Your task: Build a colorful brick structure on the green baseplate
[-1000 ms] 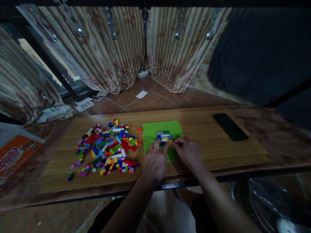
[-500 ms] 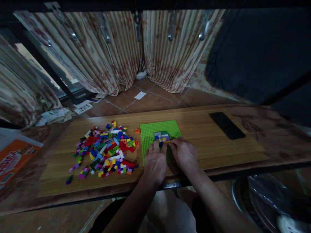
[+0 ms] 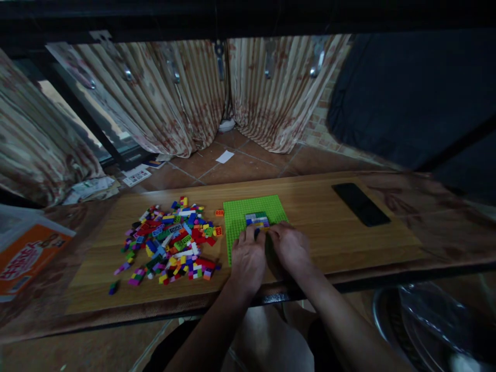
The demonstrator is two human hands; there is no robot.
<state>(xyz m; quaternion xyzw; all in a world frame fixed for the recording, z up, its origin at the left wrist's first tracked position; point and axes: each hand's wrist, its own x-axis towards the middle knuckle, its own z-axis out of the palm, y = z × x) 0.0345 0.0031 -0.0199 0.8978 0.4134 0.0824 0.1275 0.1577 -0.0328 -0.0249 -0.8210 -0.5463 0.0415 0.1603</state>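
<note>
A bright green studded baseplate [image 3: 253, 204] lies on the wooden board, partly hidden under my hands. On it sits a low block of building bricks [image 3: 256, 217] in grey, green, white, blue and yellow. My left hand [image 3: 248, 258] is at the block's near side, its fingers bent and closed in against the bricks. From the right, my right hand [image 3: 290, 245] reaches in, fingers curled and tips pinched at the block's near right corner. Whatever those fingertips hold is hidden and too small to name.
A heap of loose coloured bricks [image 3: 174, 243] spreads on the wooden board [image 3: 321, 248] left of the baseplate. Two orange bricks [image 3: 219, 231] lie beside its left edge. A black phone-like slab [image 3: 360, 204] rests at the right. An orange-and-white box [image 3: 33, 253] stands far left.
The camera view has tilted slightly, so the scene sits a little lower. My right fingertips have shifted slightly at the block's corner; my left hand stays almost in place.
</note>
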